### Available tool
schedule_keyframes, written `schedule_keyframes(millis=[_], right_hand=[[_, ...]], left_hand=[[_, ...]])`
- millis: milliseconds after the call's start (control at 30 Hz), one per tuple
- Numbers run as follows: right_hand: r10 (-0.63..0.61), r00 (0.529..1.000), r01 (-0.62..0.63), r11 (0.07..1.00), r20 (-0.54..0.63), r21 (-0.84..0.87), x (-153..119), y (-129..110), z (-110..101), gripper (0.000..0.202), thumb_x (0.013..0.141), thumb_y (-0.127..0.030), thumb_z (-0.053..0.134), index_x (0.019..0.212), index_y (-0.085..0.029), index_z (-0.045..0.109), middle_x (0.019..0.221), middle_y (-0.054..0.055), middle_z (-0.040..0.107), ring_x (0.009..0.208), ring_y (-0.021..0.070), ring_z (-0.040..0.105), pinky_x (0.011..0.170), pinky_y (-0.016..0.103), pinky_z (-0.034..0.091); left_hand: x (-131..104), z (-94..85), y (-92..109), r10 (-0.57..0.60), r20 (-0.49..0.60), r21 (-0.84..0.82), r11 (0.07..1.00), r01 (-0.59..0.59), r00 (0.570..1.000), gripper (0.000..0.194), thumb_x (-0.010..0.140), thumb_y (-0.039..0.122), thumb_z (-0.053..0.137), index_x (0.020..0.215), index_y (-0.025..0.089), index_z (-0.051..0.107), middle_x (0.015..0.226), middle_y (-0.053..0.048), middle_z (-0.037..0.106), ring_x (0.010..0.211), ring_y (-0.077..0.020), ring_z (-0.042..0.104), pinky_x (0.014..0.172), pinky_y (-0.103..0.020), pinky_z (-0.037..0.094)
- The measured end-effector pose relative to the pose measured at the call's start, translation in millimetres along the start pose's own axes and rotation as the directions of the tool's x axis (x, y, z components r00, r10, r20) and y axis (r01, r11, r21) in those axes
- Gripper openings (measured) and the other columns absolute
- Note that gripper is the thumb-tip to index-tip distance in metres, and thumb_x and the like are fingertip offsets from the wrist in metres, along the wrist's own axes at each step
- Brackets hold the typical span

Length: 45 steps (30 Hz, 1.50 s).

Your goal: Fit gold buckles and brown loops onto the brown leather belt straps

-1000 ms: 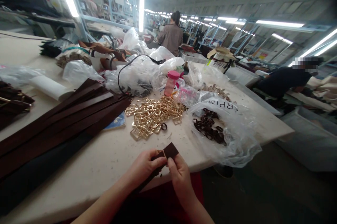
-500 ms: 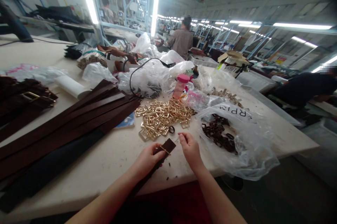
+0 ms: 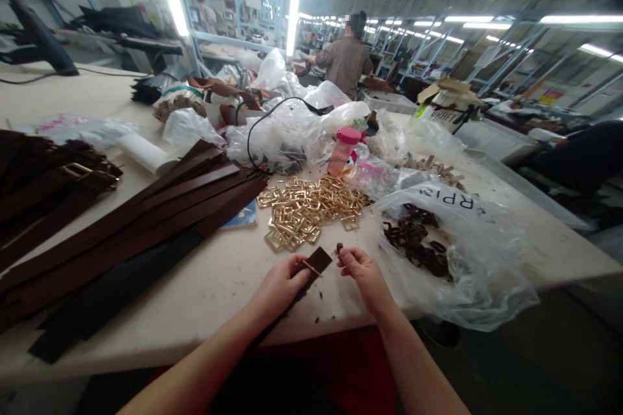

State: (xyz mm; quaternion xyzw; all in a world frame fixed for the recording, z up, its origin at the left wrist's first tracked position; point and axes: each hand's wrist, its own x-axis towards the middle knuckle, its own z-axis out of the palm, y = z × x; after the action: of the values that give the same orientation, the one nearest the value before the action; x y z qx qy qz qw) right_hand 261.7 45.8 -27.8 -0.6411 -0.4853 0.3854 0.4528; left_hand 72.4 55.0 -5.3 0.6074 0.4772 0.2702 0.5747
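left hand [image 3: 280, 285] grips one brown strap [image 3: 318, 260]; right hand [image 3: 363, 270] pinches one small loop [image 3: 339, 248].

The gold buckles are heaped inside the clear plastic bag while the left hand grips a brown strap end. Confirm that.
Not quite. In the head view the gold buckles lie loose on the table; the clear plastic bag holds dark loops. The left hand does grip the brown strap end.

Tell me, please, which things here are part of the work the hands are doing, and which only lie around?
In use:
left hand holding the brown strap end
right hand pinching a small dark loop
gold buckles
bag of dark loops

Lying about:
pink bottle
stacked brown straps
black cable
cardboard box
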Motion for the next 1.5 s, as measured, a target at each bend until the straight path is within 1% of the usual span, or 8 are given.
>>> schedule_keyframes(millis=[133, 233, 667, 933, 1100, 1300, 1367, 1500], right_hand=[[0.196, 0.980, -0.187, 0.857, 0.031, 0.481, -33, -11, 8, 0.030, 0.067, -0.046, 0.065, 0.072, -0.017, 0.059, 0.067, 0.000, 0.060, 0.060, 0.0126, 0.056, 0.055, 0.025, 0.044], [0.213, 0.977, -0.174, 0.783, 0.007, 0.597, -43, -18, 15, 0.032, 0.063, -0.039, 0.071, 0.086, -0.019, 0.060, 0.078, 0.001, 0.064, 0.063, 0.0121, 0.057, 0.059, 0.025, 0.046], [-0.007, 0.995, 0.040, 0.948, -0.104, 0.316, -50, -17, 9, 0.025, 0.071, -0.037, 0.064, 0.089, -0.020, 0.068, 0.085, 0.002, 0.068, 0.076, 0.0166, 0.058, 0.073, 0.031, 0.045], [0.097, 0.995, -0.100, 0.867, 0.031, 0.488, -53, -18, 19, 0.034, 0.066, -0.035, 0.069, 0.095, -0.018, 0.062, 0.084, 0.001, 0.067, 0.075, 0.0160, 0.060, 0.072, 0.030, 0.046], [0.128, 0.991, -0.099, 0.857, -0.023, 0.506, -59, -22, 20, 0.033, 0.065, -0.037, 0.069, 0.090, -0.018, 0.061, 0.082, 0.002, 0.067, 0.074, 0.0170, 0.060, 0.071, 0.032, 0.046], [-0.039, 0.988, 0.087, 0.940, -0.149, 0.331, -80, -40, 14, 0.032, 0.080, -0.046, 0.051, 0.094, -0.019, 0.062, 0.088, 0.005, 0.065, 0.083, 0.0194, 0.058, 0.076, 0.033, 0.045], [-0.002, 0.989, 0.057, 0.927, -0.147, 0.370, -84, -43, 11, 0.034, 0.084, -0.047, 0.044, 0.095, -0.020, 0.061, 0.081, 0.004, 0.064, 0.077, 0.0177, 0.058, 0.072, 0.031, 0.045], [0.092, 0.995, -0.060, 0.864, -0.039, 0.500, -86, -45, 11, 0.027, 0.074, -0.039, 0.062, 0.094, -0.022, 0.057, 0.067, -0.003, 0.055, 0.060, 0.0117, 0.054, 0.060, 0.025, 0.044]], left_hand=[[-9, 6.7, 6, 0.037, 0.003, 0.029, 0.999, -0.037, 0.999, 0.031, 0.079, 0.038, 0.045, 0.096, 0.015, 0.057, 0.071, -0.001, 0.062, 0.055, -0.0126, 0.056, 0.051, -0.022, 0.043], [-16, 9.4, 10, 0.071, -0.020, 0.118, 0.991, -0.068, 0.997, 0.030, 0.079, 0.038, 0.045, 0.094, 0.016, 0.059, 0.073, -0.002, 0.064, 0.060, -0.0138, 0.057, 0.055, -0.022, 0.043], [-26, 13.9, 20, 0.146, 0.053, 0.380, 0.912, -0.155, 0.988, 0.029, 0.081, 0.036, 0.045, 0.098, 0.021, 0.062, 0.088, -0.003, 0.069, 0.076, -0.0187, 0.061, 0.065, -0.024, 0.040], [-25, 17.8, 21, 0.089, -0.027, 0.297, 0.952, -0.077, 0.996, 0.037, 0.079, 0.035, 0.048, 0.110, 0.017, 0.051, 0.082, -0.004, 0.068, 0.074, -0.0181, 0.060, 0.065, -0.026, 0.042], [-24, 15.1, 22, 0.092, 0.092, 0.218, 0.970, -0.110, 0.991, 0.044, 0.080, 0.025, 0.042, 0.122, 0.014, 0.040, 0.066, 0.001, 0.062, 0.057, -0.0120, 0.053, 0.054, -0.022, 0.038], [-24, 9.5, 17, 0.093, 0.117, 0.086, 0.991, -0.103, 0.989, 0.047, 0.081, 0.026, 0.045, 0.125, 0.014, 0.037, 0.072, -0.001, 0.063, 0.061, -0.0116, 0.053, 0.058, -0.022, 0.039], [-28, 9.7, 19, 0.100, 0.147, 0.072, 0.991, -0.112, 0.984, 0.047, 0.081, 0.027, 0.045, 0.126, 0.016, 0.037, 0.074, -0.001, 0.063, 0.062, -0.0117, 0.053, 0.059, -0.022, 0.039], [-38, 13.0, 26, 0.107, 0.180, 0.103, 0.987, -0.127, 0.978, 0.046, 0.083, 0.028, 0.044, 0.126, 0.017, 0.037, 0.070, 0.001, 0.061, 0.059, -0.0110, 0.051, 0.056, -0.021, 0.038]])
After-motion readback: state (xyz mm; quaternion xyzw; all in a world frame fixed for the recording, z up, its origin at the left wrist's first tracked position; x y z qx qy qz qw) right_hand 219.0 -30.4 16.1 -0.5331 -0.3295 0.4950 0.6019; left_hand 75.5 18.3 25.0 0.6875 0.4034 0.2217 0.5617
